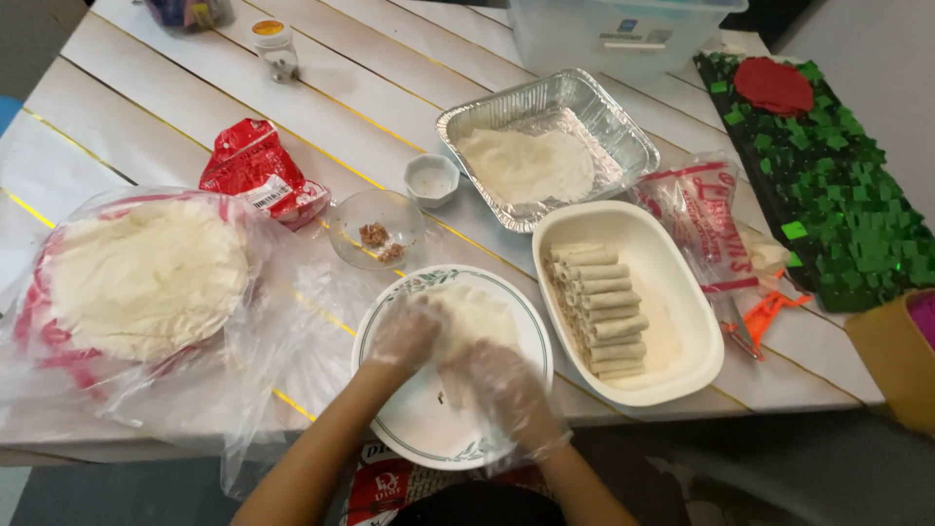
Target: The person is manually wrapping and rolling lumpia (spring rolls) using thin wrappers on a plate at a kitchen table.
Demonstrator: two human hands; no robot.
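Over the plate, your gloved left hand and right hand curl fingers onto the tortilla, pinning it flat beside the dish of rolls.

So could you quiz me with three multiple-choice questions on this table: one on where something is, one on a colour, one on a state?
1. Where do the rolled tortillas lie?
A. in the foil tray
B. in the white oval dish
C. on the plate

2. What colour is the crumpled bag beside the small glass bowl?
A. red
B. blue
C. yellow

3. What are the hands doing?
A. resting off the table
B. holding a knife
C. pressing on a tortilla on the plate

Answers:
1 B, the rolls sit stacked in the white oval dish.
2 A, it is red with white patches.
3 C, the left hand and right hand, gloved, lie on the tortilla over the plate.
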